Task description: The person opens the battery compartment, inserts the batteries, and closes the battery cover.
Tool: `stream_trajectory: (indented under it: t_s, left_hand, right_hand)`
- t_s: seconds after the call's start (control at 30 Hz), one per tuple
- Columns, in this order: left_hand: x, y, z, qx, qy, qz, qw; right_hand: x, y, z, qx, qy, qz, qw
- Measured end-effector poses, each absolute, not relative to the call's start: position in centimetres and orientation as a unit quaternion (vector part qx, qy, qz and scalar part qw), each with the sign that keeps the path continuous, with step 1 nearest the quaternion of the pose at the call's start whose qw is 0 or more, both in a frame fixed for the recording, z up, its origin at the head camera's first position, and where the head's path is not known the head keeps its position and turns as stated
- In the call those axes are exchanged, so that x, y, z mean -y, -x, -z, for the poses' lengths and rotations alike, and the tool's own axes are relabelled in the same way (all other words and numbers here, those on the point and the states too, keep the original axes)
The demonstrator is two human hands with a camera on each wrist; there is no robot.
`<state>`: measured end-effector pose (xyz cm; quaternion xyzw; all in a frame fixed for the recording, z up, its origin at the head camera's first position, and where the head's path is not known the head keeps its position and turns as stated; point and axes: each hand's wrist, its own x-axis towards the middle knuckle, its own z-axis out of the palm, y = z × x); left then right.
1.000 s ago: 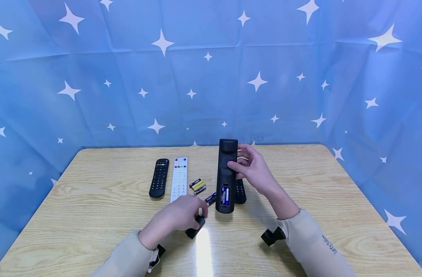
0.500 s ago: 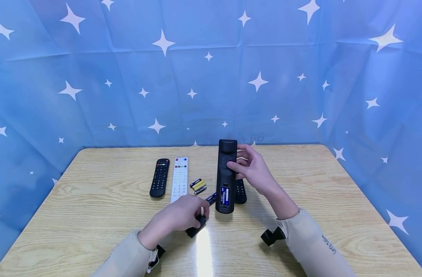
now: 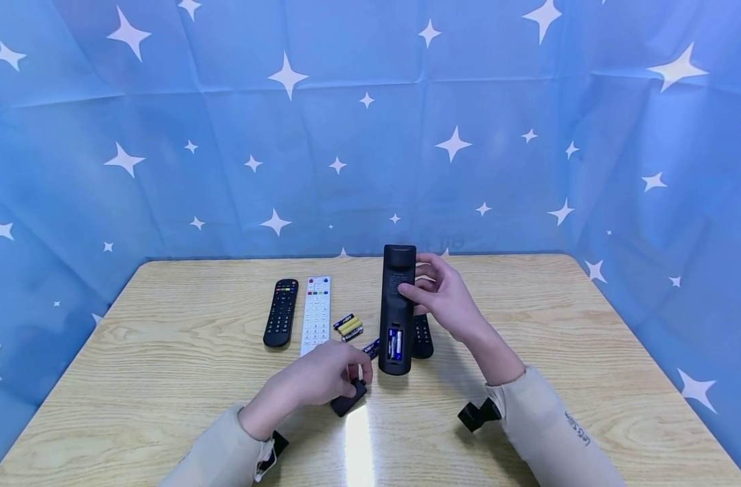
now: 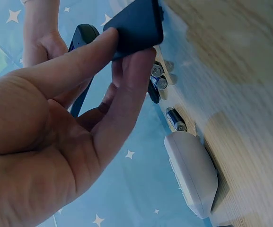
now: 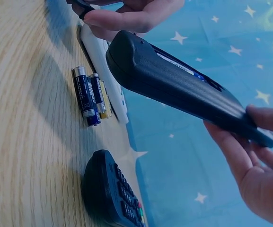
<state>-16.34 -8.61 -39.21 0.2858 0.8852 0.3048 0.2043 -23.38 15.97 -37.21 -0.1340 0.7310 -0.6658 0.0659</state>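
Note:
My right hand (image 3: 443,297) grips a black remote control (image 3: 398,308) by its upper part, thumb on its back. The remote is raised off the table, back toward me, and blue batteries (image 3: 395,344) sit in its uncovered compartment. Left of its lower end, my left hand (image 3: 328,372) pinches a small black battery cover (image 3: 349,398) between thumb and fingers. In the left wrist view the cover (image 4: 136,29) is held above the table, apart from the remote. Loose dark batteries (image 5: 84,94) lie on the table beneath, partly hidden behind the remote in the head view.
A black remote (image 3: 280,313) and a white remote (image 3: 316,311) lie to the left, the white one partly behind my left hand. Several yellow and dark batteries (image 3: 349,327) lie beside them. Another black remote (image 3: 422,337) lies behind the held one. A blue star-patterned cloth (image 3: 370,135) hangs behind the table.
My left hand has shifted slightly right with the battery cover, toward the held remote's lower end. My right hand and the remote have stayed almost still.

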Motion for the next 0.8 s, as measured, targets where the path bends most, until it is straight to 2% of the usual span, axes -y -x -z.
stream_trajectory:
  t_s: [0.8]
  left_hand:
    - [8.08, 15.91, 38.56, -0.840, -0.356, -0.388, 0.131]
  right_hand:
    - [-15.94, 23.34, 37.15, -0.733, 0.132, 0.664, 0.065]
